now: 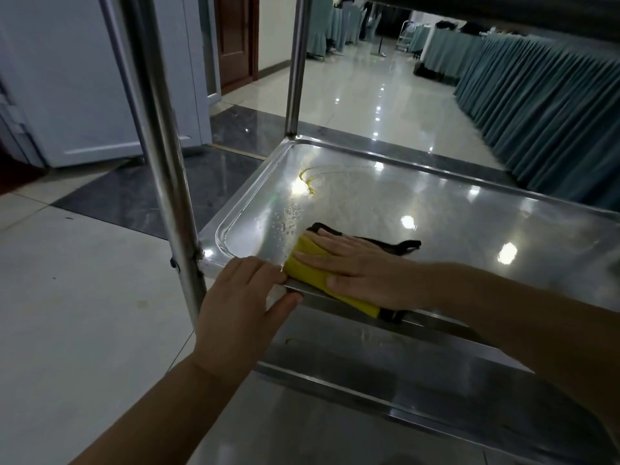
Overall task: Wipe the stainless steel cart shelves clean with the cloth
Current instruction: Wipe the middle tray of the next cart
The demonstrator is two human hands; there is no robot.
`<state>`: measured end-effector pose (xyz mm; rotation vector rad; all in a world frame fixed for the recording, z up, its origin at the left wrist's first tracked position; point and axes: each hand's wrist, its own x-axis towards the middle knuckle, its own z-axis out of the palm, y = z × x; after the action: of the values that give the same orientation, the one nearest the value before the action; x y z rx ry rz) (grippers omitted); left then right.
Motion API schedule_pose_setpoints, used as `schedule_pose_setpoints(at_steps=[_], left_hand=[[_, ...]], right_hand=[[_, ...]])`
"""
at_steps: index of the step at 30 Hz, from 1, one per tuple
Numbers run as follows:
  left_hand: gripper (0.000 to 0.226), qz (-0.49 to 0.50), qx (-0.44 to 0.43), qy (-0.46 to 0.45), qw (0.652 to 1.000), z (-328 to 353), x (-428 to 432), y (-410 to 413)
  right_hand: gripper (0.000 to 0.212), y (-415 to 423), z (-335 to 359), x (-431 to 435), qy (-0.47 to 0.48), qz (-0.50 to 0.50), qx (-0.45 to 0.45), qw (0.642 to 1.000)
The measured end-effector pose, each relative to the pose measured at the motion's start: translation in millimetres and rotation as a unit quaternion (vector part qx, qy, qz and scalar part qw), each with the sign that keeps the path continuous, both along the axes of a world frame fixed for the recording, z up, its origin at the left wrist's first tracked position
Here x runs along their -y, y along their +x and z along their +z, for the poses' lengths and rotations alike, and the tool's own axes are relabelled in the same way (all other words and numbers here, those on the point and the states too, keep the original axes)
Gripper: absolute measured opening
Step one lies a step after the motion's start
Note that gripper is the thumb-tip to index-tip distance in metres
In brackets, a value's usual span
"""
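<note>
The cart's middle shelf [453,196] is a shiny steel tray with a raised rim. A yellow cloth with a black edge [307,266] lies flat at its near-left part and hangs over the front rim. My right hand [362,266] presses flat on the cloth with straight fingers. My left hand [245,290] grips the shelf's front rim near the left corner, thumb under the edge. A yellowish smear [310,179] and water droplets [290,219] sit on the shelf beyond the cloth. The lower shelf [385,380] shows below.
Two steel uprights, a near post [161,129] and a far post [297,62], stand at the cart's left corners. The top shelf's underside [503,8] hangs overhead. Teal skirted tables [543,105] line the right. Tiled floor [84,297] spreads to the left.
</note>
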<state>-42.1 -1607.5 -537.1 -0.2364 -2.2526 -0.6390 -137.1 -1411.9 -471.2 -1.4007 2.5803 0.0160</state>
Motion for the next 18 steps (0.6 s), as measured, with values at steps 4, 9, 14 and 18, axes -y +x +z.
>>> schedule_pose_setpoints(at_steps=[4, 9, 14, 18], left_hand=[[0.03, -0.013, -0.027, -0.005, 1.0, -4, 0, -2], [0.027, -0.024, -0.042, -0.008, 0.999, -7, 2, -5], [0.023, -0.041, -0.059, -0.017, 0.997, -6, 6, -8], [0.022, -0.045, -0.068, -0.02, 0.996, -8, 9, -8]], right_hand=[[0.055, -11, 2, 7, 0.007, 0.011, -0.003, 1.0], [0.051, -78, 8, 36, -0.014, -0.078, -0.022, 0.997], [0.055, -142, 16, 66, -0.032, -0.23, -0.001, 0.973], [0.056, -144, 14, 80, -0.038, -0.279, 0.002, 0.96]])
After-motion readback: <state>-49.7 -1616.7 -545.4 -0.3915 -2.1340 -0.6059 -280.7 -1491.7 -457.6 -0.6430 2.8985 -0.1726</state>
